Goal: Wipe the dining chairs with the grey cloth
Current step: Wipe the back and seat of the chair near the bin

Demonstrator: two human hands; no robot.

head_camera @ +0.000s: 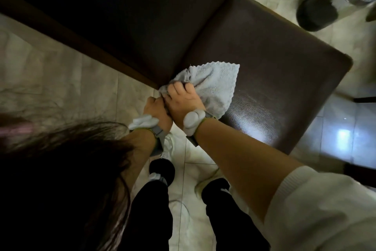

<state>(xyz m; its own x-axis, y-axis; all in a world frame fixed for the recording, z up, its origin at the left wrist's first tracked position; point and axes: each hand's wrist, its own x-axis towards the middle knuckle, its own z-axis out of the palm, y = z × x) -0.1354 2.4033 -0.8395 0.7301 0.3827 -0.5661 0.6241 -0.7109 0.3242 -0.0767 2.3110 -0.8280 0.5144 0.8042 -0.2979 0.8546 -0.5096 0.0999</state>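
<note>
A dark brown leather dining chair [270,71] fills the middle of the view, its backrest rising at the upper left and its seat stretching to the right. The grey cloth [215,86] lies bunched on the seat's near left corner. My right hand [183,100] grips the cloth from above, fingers curled into its folds. My left hand [155,109] sits tight against the right one at the seat corner and holds the cloth's lower edge; its fingers are mostly hidden. Both wrists wear bands with pale padded pieces.
A shiny metal bin [333,0] stands on the tiled floor at the upper right. Another dark furniture edge [364,99] shows at the right. My legs and shoes [205,185] stand on pale tiles close to the chair. Hair covers the lower left.
</note>
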